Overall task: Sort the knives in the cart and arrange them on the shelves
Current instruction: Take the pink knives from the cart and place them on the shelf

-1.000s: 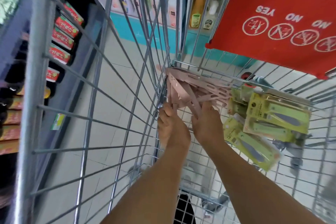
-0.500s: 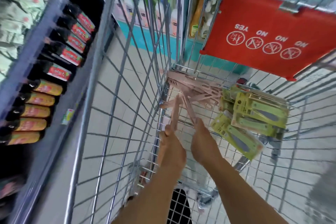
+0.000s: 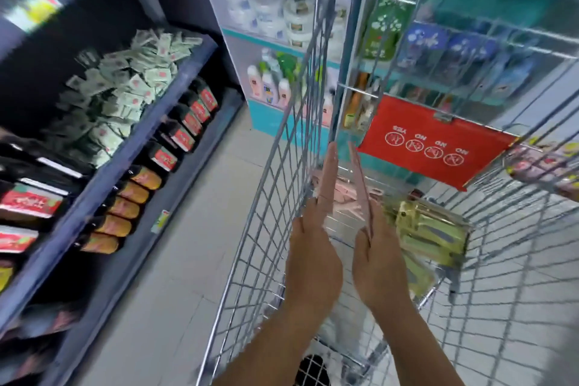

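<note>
Pink knives, one per hand: left hand [image 3: 313, 263] fingers grip one [image 3: 327, 180], right hand [image 3: 380, 263] another [image 3: 360, 185], above wire cart [image 3: 269, 197] w/ green packs [image 3: 429, 229].

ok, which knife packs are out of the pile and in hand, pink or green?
The pink ones: left hand and right hand each hold a pink knife pack upright. The green packs lie in the cart.

Two hands [image 3: 313, 257], two raised pink knives [image 3: 327, 178], one wire cart [image 3: 275, 213].
</note>
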{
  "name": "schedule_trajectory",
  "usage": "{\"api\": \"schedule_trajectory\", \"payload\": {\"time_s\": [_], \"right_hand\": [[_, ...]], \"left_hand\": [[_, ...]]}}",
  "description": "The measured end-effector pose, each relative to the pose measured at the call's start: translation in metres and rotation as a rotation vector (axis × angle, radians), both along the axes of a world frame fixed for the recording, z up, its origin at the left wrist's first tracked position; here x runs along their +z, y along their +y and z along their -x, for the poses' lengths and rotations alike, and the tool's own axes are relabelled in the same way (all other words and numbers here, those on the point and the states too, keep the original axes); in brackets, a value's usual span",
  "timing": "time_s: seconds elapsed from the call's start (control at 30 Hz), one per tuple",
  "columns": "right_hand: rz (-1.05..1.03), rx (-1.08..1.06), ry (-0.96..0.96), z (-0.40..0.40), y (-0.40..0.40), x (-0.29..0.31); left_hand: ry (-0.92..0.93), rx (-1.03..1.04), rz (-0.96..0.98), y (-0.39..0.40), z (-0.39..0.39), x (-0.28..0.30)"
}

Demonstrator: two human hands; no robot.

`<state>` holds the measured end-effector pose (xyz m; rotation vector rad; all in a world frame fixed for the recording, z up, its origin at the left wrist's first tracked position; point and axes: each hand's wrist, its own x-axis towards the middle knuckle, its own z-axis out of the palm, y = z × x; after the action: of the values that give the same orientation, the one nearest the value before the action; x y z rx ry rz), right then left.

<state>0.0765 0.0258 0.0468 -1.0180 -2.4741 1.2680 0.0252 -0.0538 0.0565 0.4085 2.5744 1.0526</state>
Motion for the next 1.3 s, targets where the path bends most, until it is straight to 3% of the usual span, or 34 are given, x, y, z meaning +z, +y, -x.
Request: {"api": "schedule_trajectory", "payload": {"time_s": [0.27, 0.43, 0.9, 1.17, 1.3], "right_hand": [[-0.138, 0.049, 0.187, 0.046, -0.069, 0.1], [-0.193, 0.182, 0.301, 0.077, -0.161, 0.159], [-0.139, 0.644, 0.483, 0.152, -0.467, 0.254], [-0.122, 0.916, 0.536, 0.183, -0.584, 0.29], [-0.109, 0.998, 0.548, 0.211, -0.628, 0.309]], "left_hand": [[0.273, 0.099, -0.205, -0.083, 0.035, 0.101], [0.436, 0.209, -0.267, -0.192, 0.061, 0.153], [0.658, 0.605, -0.278, -0.508, 0.091, 0.248], [0.772, 0.841, -0.2, -0.626, 0.092, 0.283], [0.727, 0.927, -0.105, -0.67, 0.107, 0.3]]}}
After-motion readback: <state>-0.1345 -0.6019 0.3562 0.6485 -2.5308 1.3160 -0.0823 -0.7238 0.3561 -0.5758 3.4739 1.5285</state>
